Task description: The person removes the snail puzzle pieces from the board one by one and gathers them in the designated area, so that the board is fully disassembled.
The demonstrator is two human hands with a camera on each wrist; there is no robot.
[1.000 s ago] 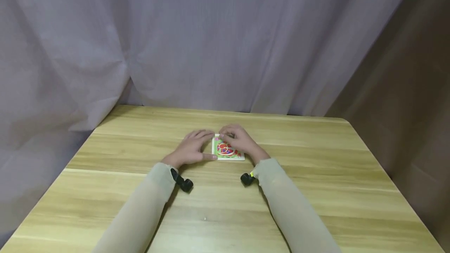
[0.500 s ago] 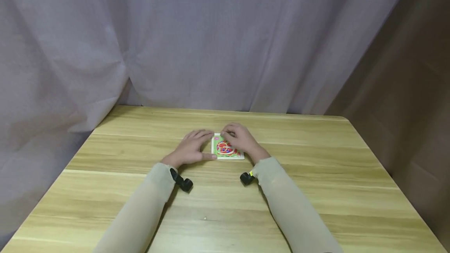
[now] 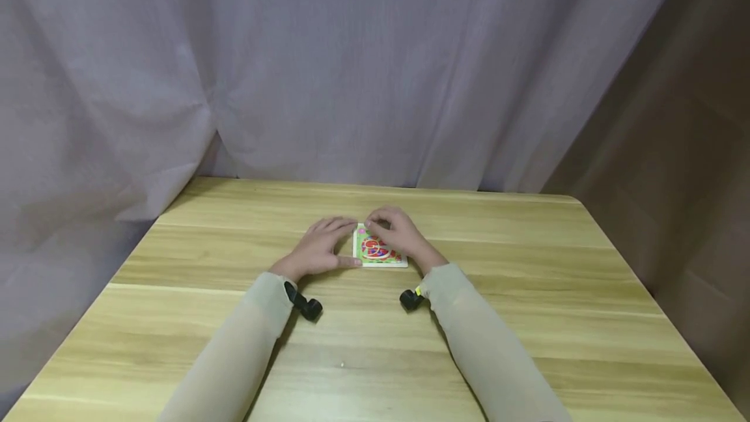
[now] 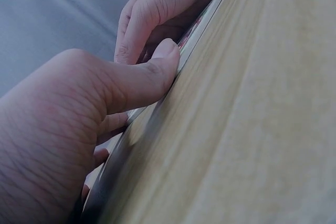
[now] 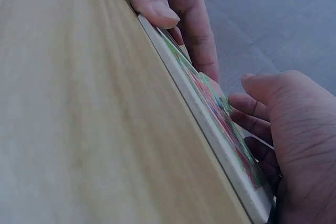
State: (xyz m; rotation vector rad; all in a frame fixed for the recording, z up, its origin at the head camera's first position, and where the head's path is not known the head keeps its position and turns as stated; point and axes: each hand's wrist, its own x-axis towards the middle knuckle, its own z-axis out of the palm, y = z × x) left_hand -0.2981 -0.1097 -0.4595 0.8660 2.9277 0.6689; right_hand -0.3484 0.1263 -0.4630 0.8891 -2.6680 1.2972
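White edging runs round the square board [image 3: 381, 253], which lies flat on the table, near its middle and towards the far edge. Its face is green, with a large red figure crossed by a pale swirl, touches of blue, and a pink spot by the far left corner. In the right wrist view, a thin green-and-pink piece [image 5: 211, 84] sits tilted on the board's far side, close to the fingertips of both hands.

The left hand [image 3: 318, 249] is spread along the board's left side: its thumb rests on the near left corner, and its forefinger reaches to the far left one. The right hand [image 3: 401, 234] arches over the far right part of the board, fingers bent, with thumb and forefinger drawn near each other by the far edge; I cannot tell whether they pinch the piece.

Pale sleeves [image 3: 222, 350] cover both forearms, and a small black camera sits at each wrist, the right one [image 3: 411, 299] beside a yellow tab [image 3: 418, 290]. Light wood grain stripes the table [image 3: 586, 318], and a tiny pale speck [image 3: 342, 365] lies between the forearms. Behind hangs a grey curtain [image 3: 351, 70], darker and browner on the right.
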